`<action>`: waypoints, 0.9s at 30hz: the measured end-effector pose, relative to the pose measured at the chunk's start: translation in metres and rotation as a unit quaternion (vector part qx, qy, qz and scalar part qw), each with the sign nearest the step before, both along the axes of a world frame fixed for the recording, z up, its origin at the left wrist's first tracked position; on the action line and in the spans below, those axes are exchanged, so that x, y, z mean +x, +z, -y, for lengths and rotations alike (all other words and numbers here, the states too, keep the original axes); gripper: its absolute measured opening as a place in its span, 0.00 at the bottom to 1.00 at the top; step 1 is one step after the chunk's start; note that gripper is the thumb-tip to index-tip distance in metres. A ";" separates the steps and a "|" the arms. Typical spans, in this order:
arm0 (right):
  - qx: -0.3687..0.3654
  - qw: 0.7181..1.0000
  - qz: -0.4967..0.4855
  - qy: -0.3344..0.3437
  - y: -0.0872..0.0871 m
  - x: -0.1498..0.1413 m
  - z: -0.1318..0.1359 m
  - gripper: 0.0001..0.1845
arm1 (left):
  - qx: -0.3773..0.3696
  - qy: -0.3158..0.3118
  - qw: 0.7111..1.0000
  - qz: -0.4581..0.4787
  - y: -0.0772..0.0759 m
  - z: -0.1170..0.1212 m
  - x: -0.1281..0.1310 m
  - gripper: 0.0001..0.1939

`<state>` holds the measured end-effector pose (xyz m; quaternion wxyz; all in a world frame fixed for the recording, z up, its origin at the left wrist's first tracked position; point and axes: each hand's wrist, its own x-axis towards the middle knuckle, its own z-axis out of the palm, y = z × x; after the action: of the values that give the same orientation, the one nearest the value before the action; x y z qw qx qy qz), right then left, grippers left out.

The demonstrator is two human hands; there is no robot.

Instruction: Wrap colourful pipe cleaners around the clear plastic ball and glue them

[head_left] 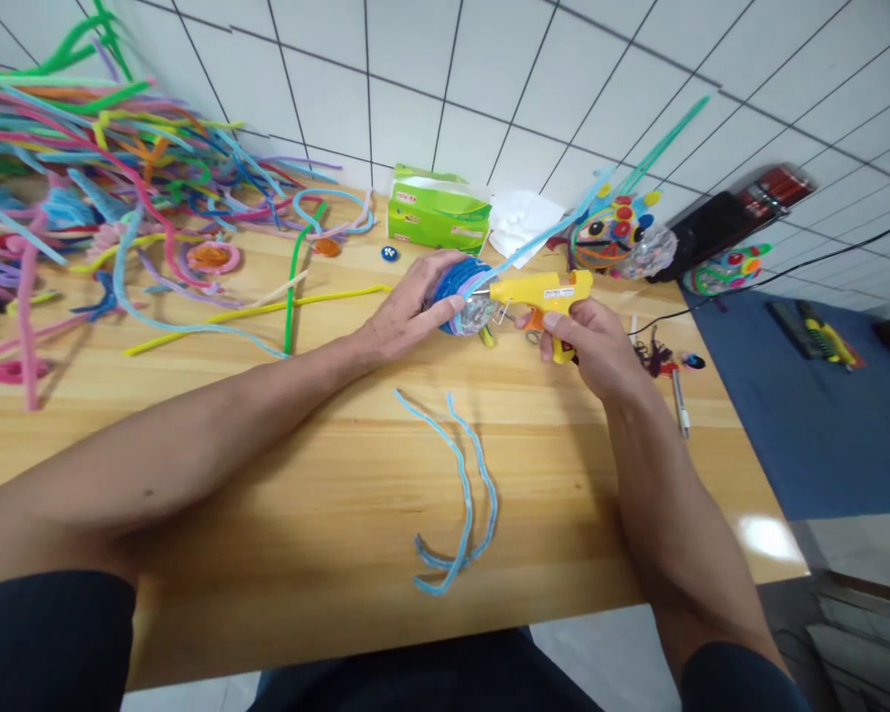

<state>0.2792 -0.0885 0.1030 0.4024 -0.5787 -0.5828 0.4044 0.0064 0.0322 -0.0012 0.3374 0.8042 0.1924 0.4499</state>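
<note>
My left hand is wrapped round a clear plastic bottle lying on its side, its end wound with blue and purple pipe cleaners. A light blue pipe cleaner sticks out from the winding toward the upper right. In my right hand is a yellow hot glue gun, with a finger at its orange trigger. The nozzle meets the winding near my left thumb. On the table in front of me lie two curved light blue pipe cleaners.
A heap of coloured pipe cleaners covers the table's left side. Along the tiled wall stand a green tissue pack, crumpled white tissue and a decorated bottle. A pen lies at right, near a black cord.
</note>
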 end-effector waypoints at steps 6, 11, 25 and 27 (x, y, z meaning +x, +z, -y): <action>0.032 0.999 -0.024 0.001 -0.005 -0.002 -0.002 0.25 | -0.006 -0.007 1.000 -0.009 0.000 0.000 -0.002 0.34; 0.030 0.999 -0.016 0.016 -0.006 0.000 -0.002 0.24 | 0.004 -0.006 1.000 -0.006 0.002 0.001 -0.002 0.34; 0.050 0.999 -0.008 0.005 0.001 -0.002 0.002 0.20 | -0.016 -0.007 1.000 -0.021 0.002 0.000 -0.004 0.36; 0.053 0.999 -0.007 -0.001 -0.001 -0.002 0.001 0.20 | -0.020 -0.008 0.999 -0.025 0.002 0.000 -0.005 0.36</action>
<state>0.2776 -0.0893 0.1020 0.4368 -0.5547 -0.5999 0.3764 0.0016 0.0321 0.0012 0.3519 0.8097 0.2035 0.4231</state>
